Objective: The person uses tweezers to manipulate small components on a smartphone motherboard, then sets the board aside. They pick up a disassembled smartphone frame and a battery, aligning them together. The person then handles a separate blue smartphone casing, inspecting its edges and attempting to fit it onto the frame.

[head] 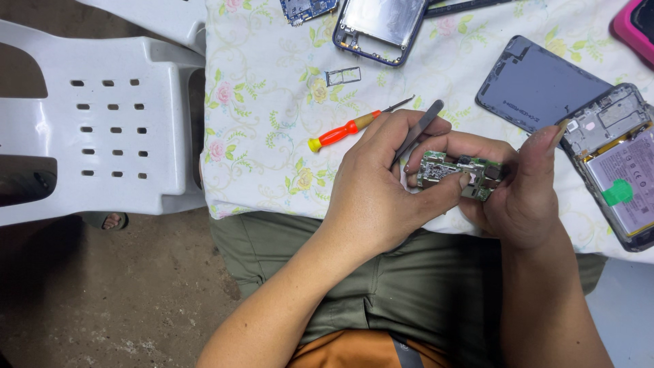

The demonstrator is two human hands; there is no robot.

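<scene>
Both hands are holding a green circuit board (pixel 458 175) just right of frame centre, over the table (pixel 259 102) edge.

The left hand (pixel 381 194) is pinching the board with its thumb while its grip is also clamped on tweezers (pixel 417 131) (parked upward, clear of the parts); the right hand (pixel 521 191) is steadying the other end. The board looks small, irregular, crowded with metal components.

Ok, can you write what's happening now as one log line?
left hand: holds tweezers, touches board | right hand: holds board | screwdriver: on cloth | open phone: right
</scene>
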